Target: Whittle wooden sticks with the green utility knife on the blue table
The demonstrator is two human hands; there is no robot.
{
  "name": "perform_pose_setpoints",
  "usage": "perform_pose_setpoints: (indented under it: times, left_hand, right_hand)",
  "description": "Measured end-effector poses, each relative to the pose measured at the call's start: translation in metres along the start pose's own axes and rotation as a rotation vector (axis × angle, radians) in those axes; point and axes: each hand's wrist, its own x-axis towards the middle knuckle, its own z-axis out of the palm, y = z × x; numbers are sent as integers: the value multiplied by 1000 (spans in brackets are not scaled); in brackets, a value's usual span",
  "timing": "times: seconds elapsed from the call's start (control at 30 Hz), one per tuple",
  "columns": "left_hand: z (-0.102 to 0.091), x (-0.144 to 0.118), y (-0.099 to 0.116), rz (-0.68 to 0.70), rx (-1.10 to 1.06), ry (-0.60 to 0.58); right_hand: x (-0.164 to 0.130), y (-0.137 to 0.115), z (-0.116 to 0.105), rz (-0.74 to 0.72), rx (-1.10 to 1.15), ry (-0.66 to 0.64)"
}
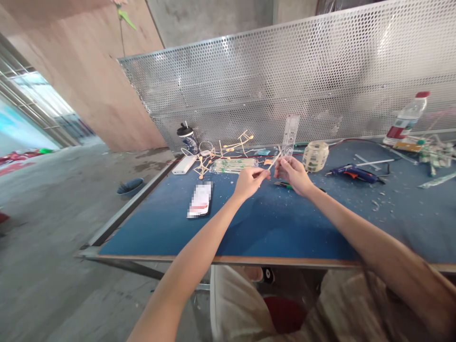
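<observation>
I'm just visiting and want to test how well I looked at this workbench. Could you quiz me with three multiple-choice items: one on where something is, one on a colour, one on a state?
1. Where does the glue gun lie?
A. on the floor
B. on the table, on the side of the right hand
C. in the left hand

2. What colour is the cap of the plastic bottle at the far right?
A. red
B. green
C. black

3. How is the clear ruler placed?
A. flat on the table
B. hung on the perforated panel
C. held upright in the right hand

Answers:
1 B: it rests on the blue table, beyond the right hand.
2 A: the cap on top is red.
3 C: the right hand grips its lower end, while the left hand pinches a thin wooden stick.
</observation>
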Motion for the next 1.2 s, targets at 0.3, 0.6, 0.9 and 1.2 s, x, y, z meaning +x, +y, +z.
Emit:
perform_pose_setpoints:
  times: [0.3, 0.6, 0.9, 1.2]
  left_hand:
    - [-1, 1, -3, -67, -96, 127]
    - [-3, 4, -16, 79, 138, 181]
    - [-4, 7, -25, 91, 173, 132]
    - [-11, 9, -40, 85, 309, 35]
  right_hand:
    - [5, 2, -6, 22, 6, 108]
    - [2, 0, -3, 71, 18, 62]
    - [4, 1, -11, 134, -191, -32]
    - [-2, -29, -33, -107, -898, -174]
